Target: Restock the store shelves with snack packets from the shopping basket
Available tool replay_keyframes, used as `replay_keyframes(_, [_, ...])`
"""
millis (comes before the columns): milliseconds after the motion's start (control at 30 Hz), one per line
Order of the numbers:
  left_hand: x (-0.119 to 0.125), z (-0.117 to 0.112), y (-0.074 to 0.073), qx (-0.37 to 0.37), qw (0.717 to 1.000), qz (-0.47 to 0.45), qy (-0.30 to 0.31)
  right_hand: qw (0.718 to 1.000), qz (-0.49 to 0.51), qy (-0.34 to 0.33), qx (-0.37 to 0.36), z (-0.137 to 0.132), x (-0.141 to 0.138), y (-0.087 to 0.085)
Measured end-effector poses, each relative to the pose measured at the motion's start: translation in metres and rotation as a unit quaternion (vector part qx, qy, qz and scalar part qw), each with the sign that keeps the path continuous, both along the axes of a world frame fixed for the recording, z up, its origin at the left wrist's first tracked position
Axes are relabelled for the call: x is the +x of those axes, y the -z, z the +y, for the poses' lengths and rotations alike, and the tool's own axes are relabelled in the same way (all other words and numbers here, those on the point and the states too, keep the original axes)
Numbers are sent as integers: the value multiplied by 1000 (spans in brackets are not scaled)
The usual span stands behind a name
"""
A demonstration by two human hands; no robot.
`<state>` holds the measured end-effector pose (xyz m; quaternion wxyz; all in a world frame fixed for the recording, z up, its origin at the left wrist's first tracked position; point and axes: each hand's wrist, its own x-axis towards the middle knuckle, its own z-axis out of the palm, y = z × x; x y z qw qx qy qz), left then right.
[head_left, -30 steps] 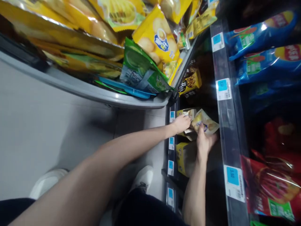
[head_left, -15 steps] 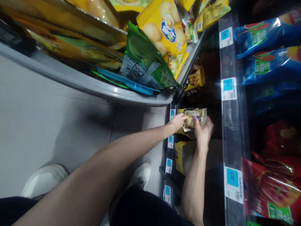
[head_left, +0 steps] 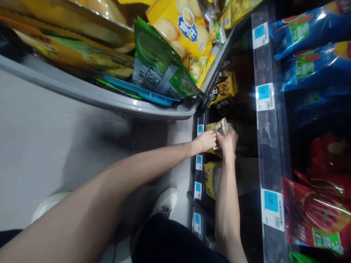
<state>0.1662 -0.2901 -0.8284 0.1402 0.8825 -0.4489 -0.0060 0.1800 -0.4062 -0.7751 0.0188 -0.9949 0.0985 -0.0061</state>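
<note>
Low in the dark shelf bay, both hands meet at a small pale-yellow snack packet [head_left: 221, 125] with a blue logo. My right hand [head_left: 229, 140] is closed on its far side, the thumb lying across the front. My left hand [head_left: 207, 141] reaches in over the shelf edge, fingers curled against the packet's near side; its fingertips are partly hidden. Under and around the packet is an open yellow display box [head_left: 210, 127]. Another yellow box [head_left: 210, 179] stands beside it, nearer my body.
A grey-rimmed bin [head_left: 153, 112] full of yellow and green snack bags juts out at upper left. Black-and-yellow bags [head_left: 225, 88] lie behind its corner. A shelf rail with price tags [head_left: 265, 96] runs at right, beside blue bags [head_left: 309, 65] and red bags [head_left: 315, 215].
My right hand has moved left and slightly up with the packet, closer to my left hand. My left fingers have curled in. The camera view has shifted slightly.
</note>
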Motion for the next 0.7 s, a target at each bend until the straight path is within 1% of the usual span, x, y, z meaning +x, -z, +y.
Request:
replay_keyframes(100, [-1, -1, 7, 1, 1000, 0, -7, 1000, -2, 23, -6, -2, 2, 2])
replay_keyframes(200, [0, -6, 9, 11, 1000, 2, -17, 999, -8, 40, -19, -4, 1, 5])
replay_keyframes(333, [1, -13, 9, 28, 999, 20, -29, 997, -38, 18, -58, -10, -6, 8])
replay_keyframes(467, [1, -17, 6, 21, 998, 40, -33, 995, -64, 12, -79, -13, -11, 10])
replay_keyframes(533, [1, -17, 1, 19, 998, 48, -22, 996, -34, 9, -86, -11, -11, 9])
replay_keyframes(633, [1, -15, -5, 10, 998, 62, -7, 994, 39, 0, -105, -4, -8, 6])
replay_keyframes(700, [1, -11, -8, 5, 998, 70, 0, 991, 63, 4, -115, 1, -7, 5])
